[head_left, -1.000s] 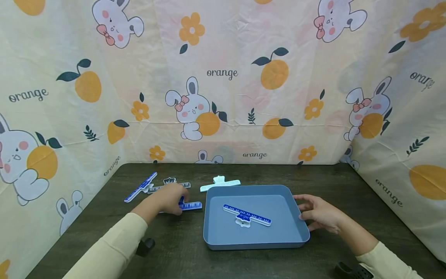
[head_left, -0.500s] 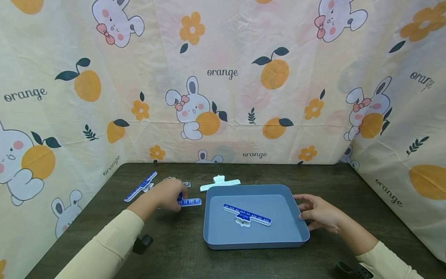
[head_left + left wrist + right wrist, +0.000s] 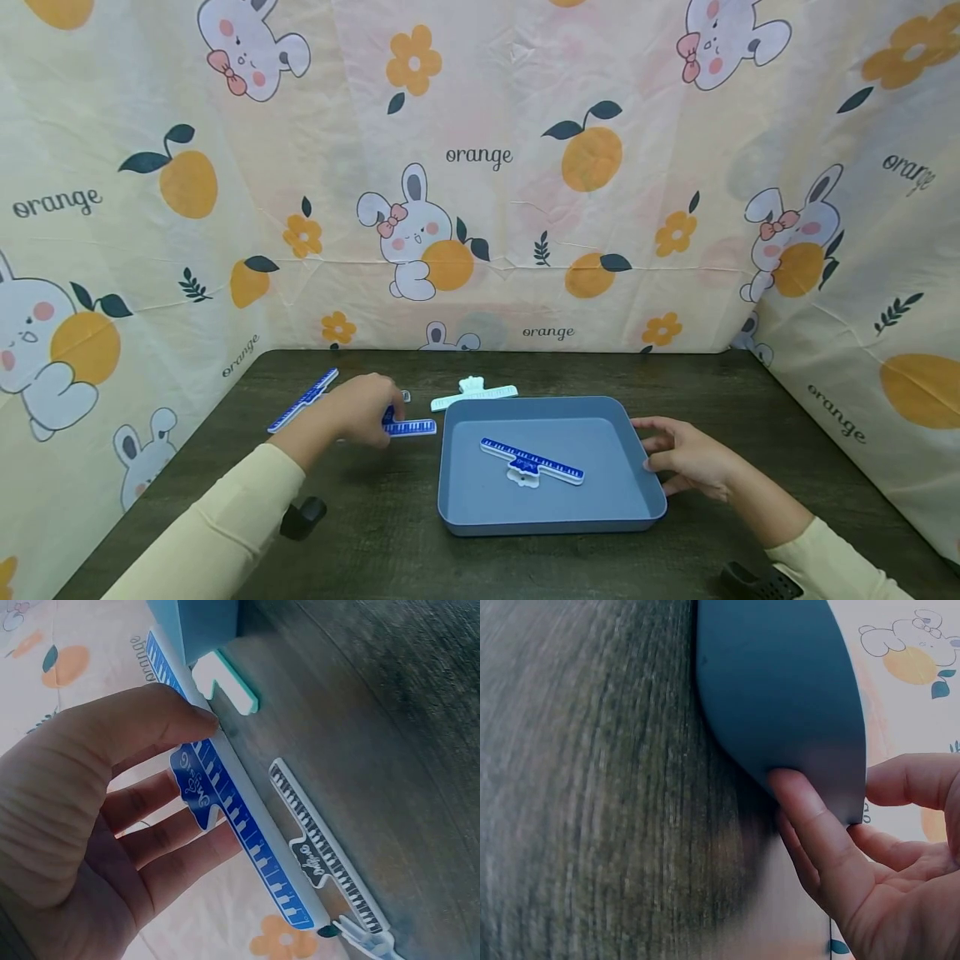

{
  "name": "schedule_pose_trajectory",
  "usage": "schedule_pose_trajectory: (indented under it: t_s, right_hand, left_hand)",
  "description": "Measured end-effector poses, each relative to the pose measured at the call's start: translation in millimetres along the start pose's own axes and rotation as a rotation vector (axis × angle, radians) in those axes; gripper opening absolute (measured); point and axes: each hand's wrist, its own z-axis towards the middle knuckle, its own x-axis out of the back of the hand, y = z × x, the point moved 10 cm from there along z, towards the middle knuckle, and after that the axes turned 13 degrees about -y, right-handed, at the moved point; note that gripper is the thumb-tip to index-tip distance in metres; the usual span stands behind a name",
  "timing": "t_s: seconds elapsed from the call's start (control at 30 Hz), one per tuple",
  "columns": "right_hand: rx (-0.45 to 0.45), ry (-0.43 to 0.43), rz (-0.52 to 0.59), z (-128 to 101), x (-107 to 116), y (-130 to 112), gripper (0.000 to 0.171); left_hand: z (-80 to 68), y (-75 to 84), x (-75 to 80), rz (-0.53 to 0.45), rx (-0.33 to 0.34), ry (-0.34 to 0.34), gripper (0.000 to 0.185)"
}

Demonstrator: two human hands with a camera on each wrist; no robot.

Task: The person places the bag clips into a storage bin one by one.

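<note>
My left hand (image 3: 366, 410) pinches a blue ruler-style clip (image 3: 411, 427) with a white piano-key print. In the left wrist view the thumb lies across the clip's face, other fingers behind it. The blue-grey tray (image 3: 555, 527) stands to its right. Inside the tray lies another blue clip (image 3: 531, 462). My right hand (image 3: 686, 458) holds the tray's right edge; in the right wrist view a fingertip presses the outer wall (image 3: 780, 690) and another digit meets the rim.
A mint clip (image 3: 472, 393) lies behind the tray. A black-and-white clip (image 3: 322, 847), largely covered in the head view, lies past my left hand. Another blue clip (image 3: 303, 400) lies farther left. A patterned cloth (image 3: 517, 208) hangs behind the dark table (image 3: 390, 542).
My left hand has moved slightly back and up, the blue clip rising with it. It now covers more of the black-and-white clip. The right hand and tray stay still.
</note>
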Motion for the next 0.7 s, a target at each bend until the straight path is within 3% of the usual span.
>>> schedule_pose_trajectory:
  t_s: [0.13, 0.47, 0.7]
  right_hand:
    - [0.002, -0.003, 0.003, 0.0, 0.0, -0.1, 0.077]
    - [0.01, -0.012, 0.006, 0.7, 0.3, 0.0, 0.077]
    - [0.009, -0.009, 0.002, 0.6, 0.2, -0.4, 0.077]
  left_hand:
    - [-1.0, 6.4, 4.0, 0.01, -0.02, 0.0, 0.018]
    - [0.3, 14.7, 17.9, 0.0, 0.012, 0.008, 0.017]
    - [1.5, 26.9, 26.1, 0.061, -0.02, 0.022, 0.017]
